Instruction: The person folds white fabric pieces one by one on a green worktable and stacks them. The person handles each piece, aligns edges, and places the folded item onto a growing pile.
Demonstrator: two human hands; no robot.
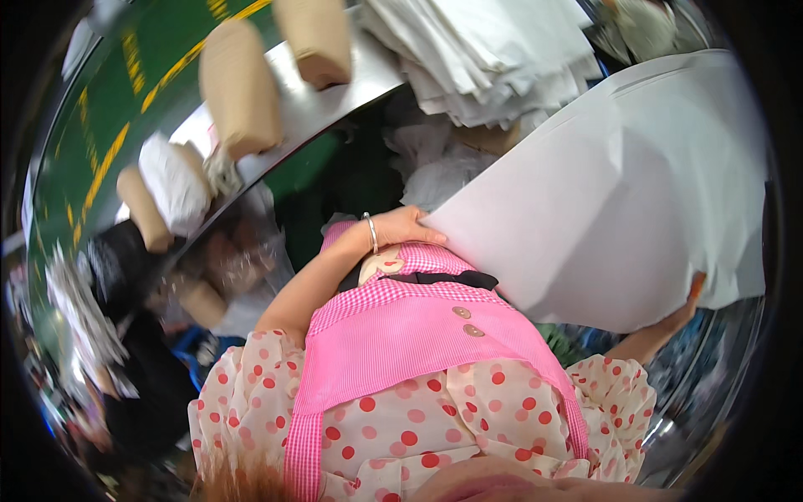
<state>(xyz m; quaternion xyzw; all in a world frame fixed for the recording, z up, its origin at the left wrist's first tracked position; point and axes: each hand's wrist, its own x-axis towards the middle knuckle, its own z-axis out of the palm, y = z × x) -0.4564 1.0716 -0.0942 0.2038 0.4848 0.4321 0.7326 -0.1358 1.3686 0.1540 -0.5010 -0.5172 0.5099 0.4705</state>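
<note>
Right of centre, a large white sheet (619, 192) is gripped by both hands: left hand (406, 227) at its near edge, right hand (679, 314) underneath. Best kept taut and level.

Smooth matt white sheet (619, 192); shiny metal table (335, 92).

A steel table (368, 79) edges a green floor (150, 50) with yellow lines (104, 163), brightly lit
</note>
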